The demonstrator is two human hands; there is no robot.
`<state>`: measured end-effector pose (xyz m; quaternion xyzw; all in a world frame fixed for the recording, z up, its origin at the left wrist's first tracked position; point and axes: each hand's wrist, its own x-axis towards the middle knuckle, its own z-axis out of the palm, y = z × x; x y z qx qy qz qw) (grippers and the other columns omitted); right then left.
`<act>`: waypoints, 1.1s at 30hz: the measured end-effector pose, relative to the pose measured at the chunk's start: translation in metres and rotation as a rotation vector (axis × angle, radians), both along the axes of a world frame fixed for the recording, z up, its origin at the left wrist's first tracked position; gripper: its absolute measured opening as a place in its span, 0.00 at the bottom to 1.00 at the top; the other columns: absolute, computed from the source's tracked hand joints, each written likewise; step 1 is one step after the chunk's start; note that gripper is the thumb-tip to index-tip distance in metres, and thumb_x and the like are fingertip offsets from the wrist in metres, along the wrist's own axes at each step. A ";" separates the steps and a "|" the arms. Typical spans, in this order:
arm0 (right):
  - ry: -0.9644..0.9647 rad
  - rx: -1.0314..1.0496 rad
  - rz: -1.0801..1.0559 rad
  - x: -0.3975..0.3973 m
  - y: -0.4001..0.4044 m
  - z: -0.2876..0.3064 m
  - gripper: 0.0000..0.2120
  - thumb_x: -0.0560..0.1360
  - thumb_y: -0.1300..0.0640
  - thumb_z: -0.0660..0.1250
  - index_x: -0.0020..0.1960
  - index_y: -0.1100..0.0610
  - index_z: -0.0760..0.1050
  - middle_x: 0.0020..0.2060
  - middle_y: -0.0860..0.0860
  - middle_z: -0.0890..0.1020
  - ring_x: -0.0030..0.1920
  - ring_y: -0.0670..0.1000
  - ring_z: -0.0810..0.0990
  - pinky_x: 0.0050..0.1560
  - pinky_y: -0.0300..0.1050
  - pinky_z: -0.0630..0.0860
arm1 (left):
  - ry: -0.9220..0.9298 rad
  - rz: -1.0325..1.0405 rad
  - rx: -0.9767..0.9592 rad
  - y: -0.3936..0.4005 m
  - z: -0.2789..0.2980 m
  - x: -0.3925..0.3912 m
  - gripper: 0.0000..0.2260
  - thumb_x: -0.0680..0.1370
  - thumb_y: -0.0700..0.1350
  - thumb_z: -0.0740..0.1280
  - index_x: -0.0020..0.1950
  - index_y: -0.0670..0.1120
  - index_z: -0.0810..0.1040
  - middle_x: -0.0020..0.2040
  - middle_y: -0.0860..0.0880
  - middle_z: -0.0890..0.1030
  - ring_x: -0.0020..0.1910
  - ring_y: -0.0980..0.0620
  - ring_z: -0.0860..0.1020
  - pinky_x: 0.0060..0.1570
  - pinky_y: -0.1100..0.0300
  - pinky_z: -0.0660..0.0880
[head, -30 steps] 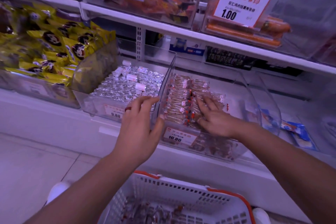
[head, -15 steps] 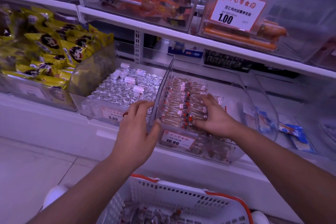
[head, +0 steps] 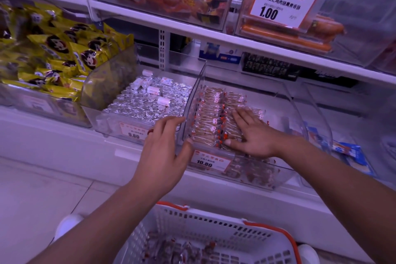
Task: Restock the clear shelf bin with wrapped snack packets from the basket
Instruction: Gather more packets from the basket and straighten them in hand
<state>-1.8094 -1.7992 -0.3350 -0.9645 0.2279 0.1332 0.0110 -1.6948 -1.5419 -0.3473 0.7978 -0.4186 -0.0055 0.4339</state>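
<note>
A clear shelf bin (head: 297, 118) with a 10.80 price tag holds rows of clear-wrapped snack packets (head: 211, 111) with red ends. My right hand (head: 251, 135) lies flat on the packets inside the bin, fingers spread and straight. My left hand (head: 165, 148) touches the bin's left front corner from outside, thumb against the front wall, fingers straight along the side wall. A white basket (head: 246, 233) with an orange rim sits below at the bottom, with several wrapped packets (head: 182, 251) in it.
Left of the bin stands a clear bin of silver-foil sweets (head: 147, 105), and further left a bin of yellow packets (head: 53, 55). The upper shelf (head: 214, 34) carries bins tagged 3.60 and 1.00. Blue packets (head: 347, 152) lie to the right. White floor lies at lower left.
My right hand has flattened and spread over the packets, shifting slightly. My left hand stays at the bin's left front corner. The view has tilted a little.
</note>
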 end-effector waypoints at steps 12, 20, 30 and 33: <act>-0.984 0.063 0.039 -0.045 0.068 0.044 0.21 0.80 0.49 0.63 0.70 0.56 0.72 0.66 0.55 0.76 0.68 0.52 0.74 0.69 0.41 0.67 | -0.061 -0.046 -0.121 0.025 -0.012 -0.010 0.19 0.79 0.44 0.63 0.70 0.45 0.72 0.67 0.48 0.72 0.68 0.49 0.70 0.67 0.51 0.68; -0.098 0.645 0.104 -0.092 0.223 -0.157 0.12 0.77 0.56 0.63 0.59 0.56 0.76 0.46 0.50 0.81 0.46 0.50 0.80 0.49 0.41 0.73 | -0.200 -0.221 0.648 0.143 -0.145 -0.014 0.22 0.76 0.53 0.59 0.68 0.48 0.75 0.70 0.43 0.72 0.70 0.41 0.71 0.66 0.49 0.67; 0.260 0.944 -0.337 -0.051 0.314 -0.362 0.40 0.68 0.49 0.75 0.76 0.52 0.63 0.72 0.57 0.67 0.72 0.57 0.68 0.71 0.47 0.65 | 0.024 -0.406 1.096 0.156 -0.199 0.020 0.27 0.79 0.47 0.63 0.77 0.53 0.60 0.68 0.42 0.74 0.62 0.42 0.77 0.56 0.55 0.72; 0.272 0.746 0.077 -0.058 0.334 -0.387 0.49 0.69 0.51 0.71 0.81 0.53 0.46 0.78 0.62 0.47 0.78 0.62 0.53 0.73 0.47 0.64 | 0.075 -0.414 1.003 0.164 -0.204 0.026 0.26 0.79 0.44 0.63 0.76 0.52 0.63 0.66 0.46 0.75 0.59 0.48 0.77 0.50 0.61 0.67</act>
